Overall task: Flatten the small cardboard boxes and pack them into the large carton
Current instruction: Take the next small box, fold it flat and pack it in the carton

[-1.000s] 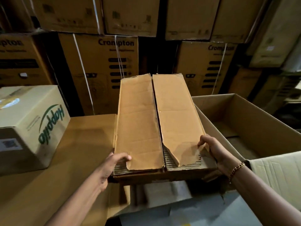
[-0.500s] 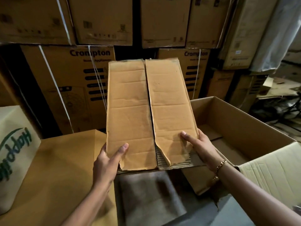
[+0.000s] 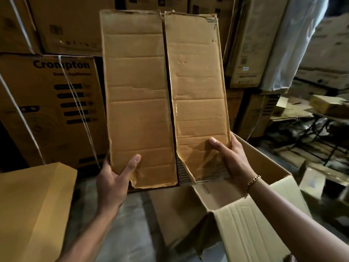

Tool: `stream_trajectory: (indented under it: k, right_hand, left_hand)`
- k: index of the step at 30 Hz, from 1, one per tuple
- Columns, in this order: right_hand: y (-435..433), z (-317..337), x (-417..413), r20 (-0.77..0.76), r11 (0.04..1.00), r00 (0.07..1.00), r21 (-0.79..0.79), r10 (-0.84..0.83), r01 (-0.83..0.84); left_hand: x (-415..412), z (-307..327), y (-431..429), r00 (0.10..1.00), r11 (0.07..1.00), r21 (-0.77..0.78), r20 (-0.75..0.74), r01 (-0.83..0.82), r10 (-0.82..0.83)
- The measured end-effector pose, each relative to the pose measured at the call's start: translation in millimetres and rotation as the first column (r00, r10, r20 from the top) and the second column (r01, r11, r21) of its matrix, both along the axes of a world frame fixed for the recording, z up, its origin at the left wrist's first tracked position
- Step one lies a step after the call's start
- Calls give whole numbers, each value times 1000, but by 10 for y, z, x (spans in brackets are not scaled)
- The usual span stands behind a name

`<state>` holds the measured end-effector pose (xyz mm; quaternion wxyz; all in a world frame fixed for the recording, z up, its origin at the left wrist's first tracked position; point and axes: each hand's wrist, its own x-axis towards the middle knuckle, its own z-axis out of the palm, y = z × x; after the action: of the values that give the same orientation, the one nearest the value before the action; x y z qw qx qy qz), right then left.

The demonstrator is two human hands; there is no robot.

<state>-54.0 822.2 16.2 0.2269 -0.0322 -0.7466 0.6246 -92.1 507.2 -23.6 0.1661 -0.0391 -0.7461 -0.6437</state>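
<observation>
my left hand (image 3: 111,181) pinching small box (image 3: 160,95) bottom-left edge, right hand (image 3: 229,159) pinching bottom-right, box raised upright beside open carton (image 3: 264,220)

I see the small cardboard box (image 3: 162,91), long and tan, tilted nearly upright, its two flaps meeting at a centre seam, near edges torn. The left hand (image 3: 111,178) and right hand (image 3: 230,159) grip its near corners. The large carton (image 3: 270,164) sits open below, to the right.

Dim storeroom, stacked Crompton cartons (image 3: 47,110) behind, grey floor (image 3: 128,233), possibly concrete
</observation>
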Motion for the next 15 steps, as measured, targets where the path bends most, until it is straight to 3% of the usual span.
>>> stream_trajectory:
  k: [4, 11, 15]
  right_hand:
    - [832, 140, 88, -12, 1000, 1000, 17, -9, 9]
    - [1798, 218, -31, 39, 999, 999, 43, -2, 0]
    - [2087, 199, -147, 85, 995, 996, 94, -21, 13]
  left_hand:
    - [71, 56, 778, 999, 998, 65, 31, 7, -9]
    - [18, 125, 1677, 1000, 1000, -21, 26, -7, 8]
    - [-92, 42, 1972, 997, 985, -154, 18, -72, 76]
